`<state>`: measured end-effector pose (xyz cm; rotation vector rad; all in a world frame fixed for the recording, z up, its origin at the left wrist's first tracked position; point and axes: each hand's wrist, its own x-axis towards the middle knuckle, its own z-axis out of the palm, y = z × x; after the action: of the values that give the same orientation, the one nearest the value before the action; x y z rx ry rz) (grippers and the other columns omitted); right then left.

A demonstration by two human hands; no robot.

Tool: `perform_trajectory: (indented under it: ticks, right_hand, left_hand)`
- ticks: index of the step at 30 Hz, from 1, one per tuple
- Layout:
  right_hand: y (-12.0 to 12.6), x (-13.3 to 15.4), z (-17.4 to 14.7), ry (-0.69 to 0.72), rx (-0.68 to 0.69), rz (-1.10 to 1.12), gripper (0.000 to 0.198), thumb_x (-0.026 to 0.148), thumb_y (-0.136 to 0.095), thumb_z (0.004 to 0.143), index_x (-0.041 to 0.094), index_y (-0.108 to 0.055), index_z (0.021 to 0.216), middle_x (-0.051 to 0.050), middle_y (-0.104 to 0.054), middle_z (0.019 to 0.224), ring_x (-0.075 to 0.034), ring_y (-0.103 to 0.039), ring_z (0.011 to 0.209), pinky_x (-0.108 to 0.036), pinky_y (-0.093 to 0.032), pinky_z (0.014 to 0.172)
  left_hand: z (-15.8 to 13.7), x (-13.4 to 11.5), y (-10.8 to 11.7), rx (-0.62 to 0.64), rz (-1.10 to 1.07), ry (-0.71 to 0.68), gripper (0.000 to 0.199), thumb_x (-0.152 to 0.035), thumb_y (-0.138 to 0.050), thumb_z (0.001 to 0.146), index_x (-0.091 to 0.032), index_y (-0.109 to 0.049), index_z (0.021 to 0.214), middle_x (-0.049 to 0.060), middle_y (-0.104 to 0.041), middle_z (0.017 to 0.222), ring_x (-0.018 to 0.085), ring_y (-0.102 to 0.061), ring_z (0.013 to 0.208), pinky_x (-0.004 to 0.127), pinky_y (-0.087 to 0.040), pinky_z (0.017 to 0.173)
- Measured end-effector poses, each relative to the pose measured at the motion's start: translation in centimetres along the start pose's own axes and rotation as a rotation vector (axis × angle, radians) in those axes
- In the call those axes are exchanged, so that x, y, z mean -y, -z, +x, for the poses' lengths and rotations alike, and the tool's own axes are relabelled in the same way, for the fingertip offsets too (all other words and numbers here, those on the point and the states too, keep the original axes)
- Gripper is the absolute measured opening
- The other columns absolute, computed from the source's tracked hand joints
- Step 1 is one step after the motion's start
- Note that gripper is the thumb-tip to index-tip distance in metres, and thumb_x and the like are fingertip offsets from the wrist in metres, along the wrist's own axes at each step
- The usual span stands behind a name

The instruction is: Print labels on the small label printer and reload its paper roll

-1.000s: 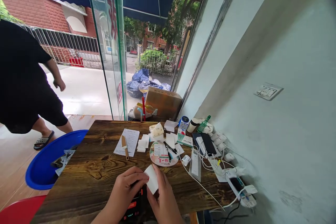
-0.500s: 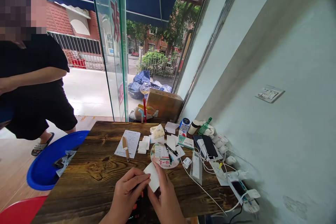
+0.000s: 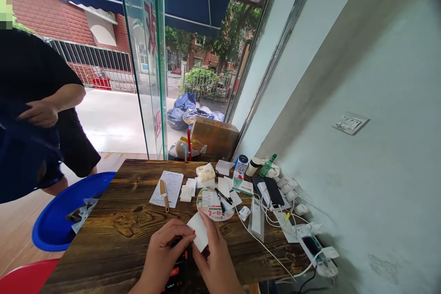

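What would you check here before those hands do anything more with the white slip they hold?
1. Both hands on the white slip: left hand and right hand pinch it. Ok.
2. Slip flat, untorn: looks whole. Ok.
3. Black device under the hands steady: mostly hidden. Cannot tell.
4. Knife out of the way: lies on a printed sheet, apart from the hands. Ok.
5. White cable away from the hands: runs just right of them. Ok.
6. Table space ahead: round card with papers sits close. Not ok.
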<state>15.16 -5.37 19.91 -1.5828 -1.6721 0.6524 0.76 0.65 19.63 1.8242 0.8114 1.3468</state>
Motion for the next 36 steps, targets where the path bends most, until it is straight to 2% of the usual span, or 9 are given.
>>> perform_trajectory:
  ticks: [3, 6, 10, 13, 17, 22, 28, 32, 36]
  right_hand:
    - [0.1, 0.2, 0.2, 0.019, -0.018, 0.007, 0.062, 0.012, -0.043, 0.084, 0.028, -0.022, 0.141, -0.007, -0.041, 0.144, -0.019, -0.037, 0.133, -0.036, -0.037, 0.108]
    - [0.4, 0.5, 0.2, -0.003, 0.027, -0.025, 0.063, 0.012, -0.043, 0.084, 0.026, -0.022, 0.142, -0.009, -0.038, 0.146, -0.02, -0.035, 0.135, -0.039, -0.035, 0.109]
    - [0.6, 0.8, 0.2, -0.073, 0.1, -0.078, 0.063, 0.011, -0.041, 0.084, 0.021, -0.022, 0.143, -0.013, -0.036, 0.146, -0.023, -0.033, 0.136, -0.041, -0.036, 0.108]
    - [0.6, 0.7, 0.3, -0.061, 0.106, -0.108, 0.065, 0.007, -0.04, 0.081, 0.018, -0.023, 0.143, -0.015, -0.037, 0.145, -0.024, -0.033, 0.136, -0.042, -0.035, 0.109]
    - [0.0, 0.3, 0.2, -0.024, 0.05, -0.092, 0.067, 0.004, -0.041, 0.078, 0.019, -0.026, 0.141, -0.014, -0.042, 0.141, -0.024, -0.039, 0.132, -0.043, -0.037, 0.107]
    - [-0.8, -0.3, -0.1, -0.017, -0.018, -0.051, 0.063, 0.01, -0.043, 0.081, 0.023, -0.027, 0.14, -0.013, -0.047, 0.138, -0.023, -0.045, 0.127, -0.04, -0.042, 0.103]
    - [-1.1, -0.6, -0.4, -0.009, -0.074, -0.051, 0.062, 0.011, -0.044, 0.082, 0.027, -0.028, 0.14, -0.009, -0.05, 0.135, -0.023, -0.047, 0.126, -0.038, -0.044, 0.101]
    - [-0.8, -0.7, -0.5, 0.003, -0.069, -0.083, 0.065, 0.008, -0.044, 0.08, 0.027, -0.027, 0.141, -0.01, -0.047, 0.139, -0.024, -0.045, 0.128, -0.04, -0.042, 0.103]
    - [-0.6, -0.5, -0.5, 0.005, -0.049, -0.092, 0.068, 0.004, -0.043, 0.077, 0.024, -0.028, 0.141, -0.011, -0.048, 0.136, -0.025, -0.046, 0.127, -0.04, -0.042, 0.103]
  left_hand:
    - [0.2, -0.1, 0.1, -0.049, 0.013, -0.04, 0.016, -0.025, -0.07, 0.077, -0.03, -0.071, 0.093, -0.003, -0.063, 0.073, 0.008, -0.06, 0.06, 0.013, -0.049, 0.054]
    - [0.7, -0.5, 0.3, -0.047, 0.064, -0.107, 0.009, -0.025, -0.069, 0.078, -0.028, -0.071, 0.086, -0.002, -0.061, 0.074, 0.008, -0.059, 0.06, 0.013, -0.047, 0.05]
    - [0.8, -1.0, 0.5, 0.012, 0.153, -0.133, 0.005, -0.024, -0.062, 0.083, -0.023, -0.067, 0.081, 0.0, -0.059, 0.077, 0.01, -0.061, 0.068, 0.014, -0.049, 0.057]
    - [0.5, -1.3, 0.3, 0.048, 0.239, -0.112, 0.008, -0.022, -0.054, 0.088, -0.022, -0.062, 0.085, 0.002, -0.058, 0.082, 0.01, -0.06, 0.073, 0.015, -0.05, 0.065]
    - [0.1, -1.3, -0.1, 0.04, 0.343, -0.166, 0.011, -0.018, -0.047, 0.091, -0.02, -0.057, 0.088, 0.003, -0.056, 0.084, 0.009, -0.059, 0.076, 0.015, -0.049, 0.069]
    - [-0.2, -0.4, 0.2, 0.013, 0.362, -0.289, 0.01, -0.019, -0.047, 0.091, -0.02, -0.058, 0.092, 0.004, -0.058, 0.087, 0.01, -0.061, 0.08, 0.015, -0.05, 0.075]
    - [0.0, 0.0, 0.6, -0.031, 0.26, -0.221, 0.009, -0.026, -0.06, 0.085, -0.022, -0.065, 0.091, 0.002, -0.059, 0.082, 0.011, -0.062, 0.073, 0.015, -0.051, 0.064]
    - [0.2, -0.4, 0.5, 0.045, 0.212, -0.157, 0.006, -0.023, -0.059, 0.086, -0.023, -0.065, 0.084, 0.001, -0.057, 0.079, 0.01, -0.06, 0.072, 0.015, -0.049, 0.063]
    - [-0.1, -0.4, 0.3, 0.137, 0.278, -0.167, 0.01, -0.015, -0.05, 0.089, -0.021, -0.058, 0.089, 0.002, -0.056, 0.085, 0.01, -0.058, 0.078, 0.016, -0.049, 0.071]
